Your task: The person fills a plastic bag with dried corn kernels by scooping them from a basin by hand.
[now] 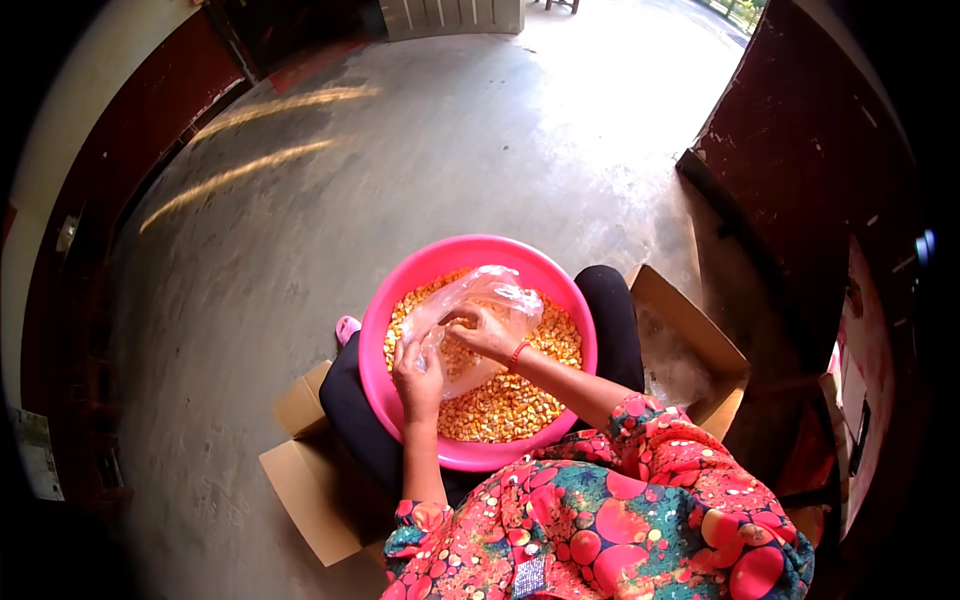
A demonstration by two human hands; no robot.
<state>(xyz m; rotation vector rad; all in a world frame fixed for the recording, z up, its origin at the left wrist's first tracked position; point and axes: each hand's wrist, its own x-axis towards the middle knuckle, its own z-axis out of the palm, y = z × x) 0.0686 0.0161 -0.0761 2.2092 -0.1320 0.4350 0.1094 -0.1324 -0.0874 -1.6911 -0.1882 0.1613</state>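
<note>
A clear plastic bag (508, 297) spreads over the yellow corn kernels (500, 408) in a round pink basin (372, 345). My left hand (418, 376) grips the bag's near left edge, fingers closed on the film. On the right, my right hand (484, 334), with a red bead bracelet at the wrist, pinches the bag close to the left fingertips. Kernels show through the film; whether they lie inside the bag or only beneath it I cannot tell. The basin rests between my legs, in my lap.
An open cardboard box (318, 492) stands by my left leg. Another cardboard box (722, 372), with clear plastic inside, is at my right. Concrete floor (440, 150) stretches ahead to a bright doorway. Dark red walls (810, 150) border the sides.
</note>
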